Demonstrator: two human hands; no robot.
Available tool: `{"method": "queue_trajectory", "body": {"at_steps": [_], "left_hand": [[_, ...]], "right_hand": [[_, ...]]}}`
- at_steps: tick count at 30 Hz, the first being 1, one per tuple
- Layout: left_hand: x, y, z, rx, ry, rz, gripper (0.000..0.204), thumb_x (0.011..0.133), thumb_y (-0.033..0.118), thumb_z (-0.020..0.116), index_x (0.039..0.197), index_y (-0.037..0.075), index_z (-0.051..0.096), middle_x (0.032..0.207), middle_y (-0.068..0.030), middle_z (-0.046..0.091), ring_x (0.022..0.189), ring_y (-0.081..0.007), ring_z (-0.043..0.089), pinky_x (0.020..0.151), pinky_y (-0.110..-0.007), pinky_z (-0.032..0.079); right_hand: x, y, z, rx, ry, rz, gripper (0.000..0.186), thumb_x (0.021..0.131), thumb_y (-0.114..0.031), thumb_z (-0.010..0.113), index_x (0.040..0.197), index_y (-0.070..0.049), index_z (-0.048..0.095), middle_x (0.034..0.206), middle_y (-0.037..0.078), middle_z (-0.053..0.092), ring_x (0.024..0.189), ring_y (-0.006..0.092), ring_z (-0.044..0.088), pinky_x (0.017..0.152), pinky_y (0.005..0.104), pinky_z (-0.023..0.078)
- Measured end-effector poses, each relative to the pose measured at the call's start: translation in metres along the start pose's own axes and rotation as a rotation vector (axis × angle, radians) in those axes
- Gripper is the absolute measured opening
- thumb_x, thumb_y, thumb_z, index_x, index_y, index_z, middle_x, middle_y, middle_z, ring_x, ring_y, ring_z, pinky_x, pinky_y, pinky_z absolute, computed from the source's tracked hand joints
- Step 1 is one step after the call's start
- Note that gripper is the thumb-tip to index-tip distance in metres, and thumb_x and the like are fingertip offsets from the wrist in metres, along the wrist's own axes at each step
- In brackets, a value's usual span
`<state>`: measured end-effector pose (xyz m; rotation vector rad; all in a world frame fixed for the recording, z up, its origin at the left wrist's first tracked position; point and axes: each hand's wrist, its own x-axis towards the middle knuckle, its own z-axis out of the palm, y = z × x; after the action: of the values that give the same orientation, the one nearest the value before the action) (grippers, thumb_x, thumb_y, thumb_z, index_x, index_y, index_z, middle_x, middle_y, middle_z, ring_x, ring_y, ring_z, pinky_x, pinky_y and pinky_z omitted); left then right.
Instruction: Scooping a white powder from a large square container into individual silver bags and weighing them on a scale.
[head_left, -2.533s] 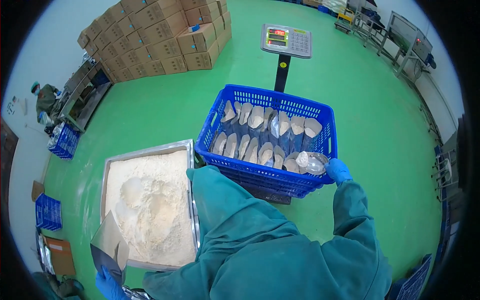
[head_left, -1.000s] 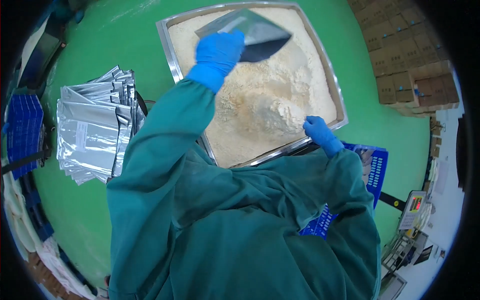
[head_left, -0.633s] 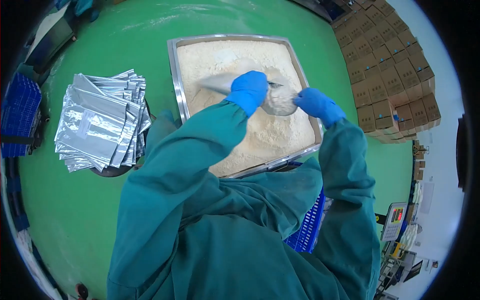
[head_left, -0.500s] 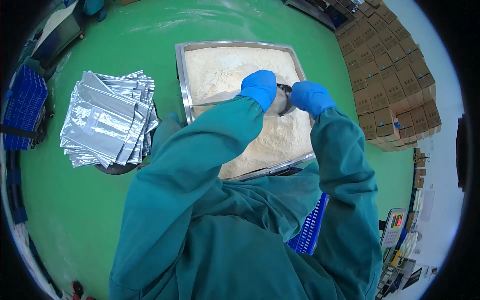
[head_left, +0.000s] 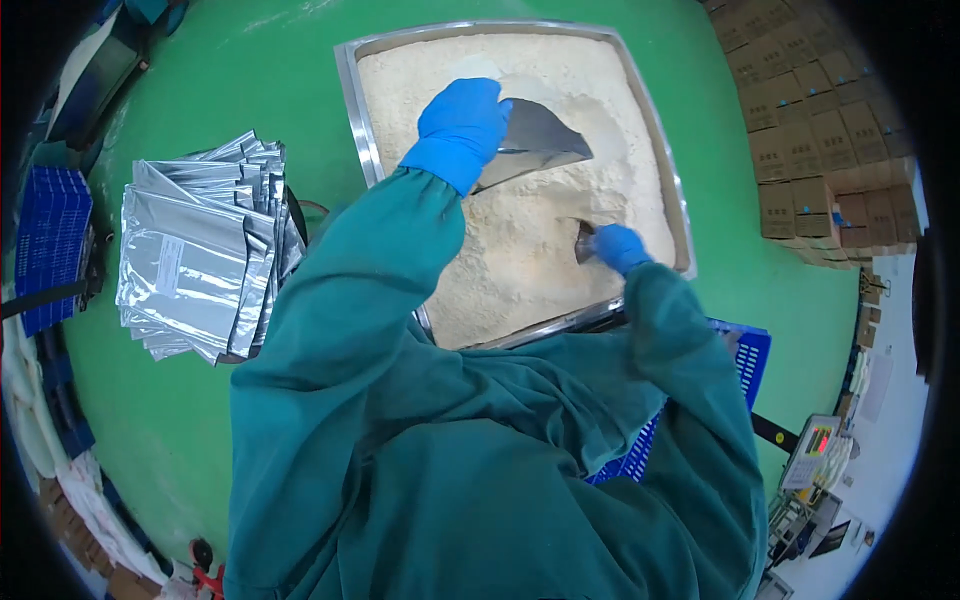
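Note:
My left hand (head_left: 460,125), in a blue glove, is closed on the edge of a silver foil bag (head_left: 545,140), whose mouth gapes to the right above the powder. The rest of the bag is mostly hidden behind my hand and sleeve. Gloved in blue as well, my right hand (head_left: 622,248) grips a small metal scoop (head_left: 585,242). The scoop's blade is partly sunk in the pale cream powder (head_left: 530,260). A square metal bin (head_left: 683,215) holds this powder, which is heaped and hollowed unevenly.
To the left lies a stack of flat silver foil bags (head_left: 190,260). Blue plastic crates stand by my right side (head_left: 750,360) and far left (head_left: 50,235). Cardboard boxes (head_left: 810,150) are piled at the far right, with a digital scale display (head_left: 812,450) lower right.
My right hand has drawn the scoop away from the bag's mouth and down to the right into the powder. My left hand, with the bag, sits farther left and higher in view.

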<state>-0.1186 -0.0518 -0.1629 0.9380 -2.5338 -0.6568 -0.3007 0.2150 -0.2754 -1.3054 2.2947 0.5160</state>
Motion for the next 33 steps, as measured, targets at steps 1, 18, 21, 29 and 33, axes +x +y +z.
{"method": "queue_trajectory", "body": {"at_steps": [1,18,21,29,33], "left_hand": [[-0.001,0.002,0.0,-0.016,-0.021,-0.016,0.028,0.08,0.031,0.049,0.079,0.006,0.061,0.078,-0.015,0.059,0.078,-0.0326,0.056,0.07,-0.041,0.044],[0.019,0.009,0.003,-0.054,-0.047,-0.019,0.031,0.081,0.032,0.046,0.076,0.007,0.062,0.084,-0.0163,0.059,0.08,-0.0332,0.056,0.072,-0.042,0.044],[0.006,0.019,0.005,-0.053,-0.093,-0.024,0.03,0.08,0.031,0.046,0.076,0.007,0.063,0.083,-0.0166,0.059,0.079,-0.0334,0.056,0.071,-0.043,0.044],[0.001,0.018,0.0,-0.074,-0.096,-0.078,0.025,0.077,0.028,0.048,0.078,0.008,0.063,0.082,-0.0161,0.06,0.077,-0.0338,0.057,0.069,-0.042,0.045],[0.005,0.013,0.0,-0.102,-0.104,-0.067,0.025,0.078,0.027,0.048,0.079,0.008,0.063,0.081,-0.016,0.06,0.077,-0.0336,0.056,0.07,-0.043,0.044]], "right_hand": [[0.016,-0.018,0.027,0.101,-0.019,-0.001,0.031,0.076,-0.031,0.046,0.082,-0.006,0.063,0.084,0.017,0.061,0.079,0.0324,0.059,0.072,0.0418,0.045],[-0.093,0.027,-0.192,0.664,0.187,-0.077,0.025,0.077,-0.02,0.045,0.072,0.003,0.054,0.056,0.013,0.05,0.051,0.0159,0.049,0.051,0.0295,0.041],[-0.077,0.005,-0.242,0.423,0.15,-0.065,0.027,0.076,-0.024,0.048,0.075,0.001,0.056,0.059,0.014,0.052,0.053,0.0185,0.051,0.054,0.0317,0.042],[-0.055,-0.099,-0.269,-0.217,0.291,-0.07,0.031,0.076,-0.029,0.045,0.081,-0.003,0.062,0.081,0.019,0.06,0.076,0.036,0.057,0.068,0.0426,0.044],[-0.1,-0.045,-0.293,-0.162,0.228,0.117,0.03,0.075,-0.028,0.046,0.082,-0.003,0.063,0.082,0.02,0.059,0.076,0.0355,0.057,0.069,0.0419,0.044]]}}
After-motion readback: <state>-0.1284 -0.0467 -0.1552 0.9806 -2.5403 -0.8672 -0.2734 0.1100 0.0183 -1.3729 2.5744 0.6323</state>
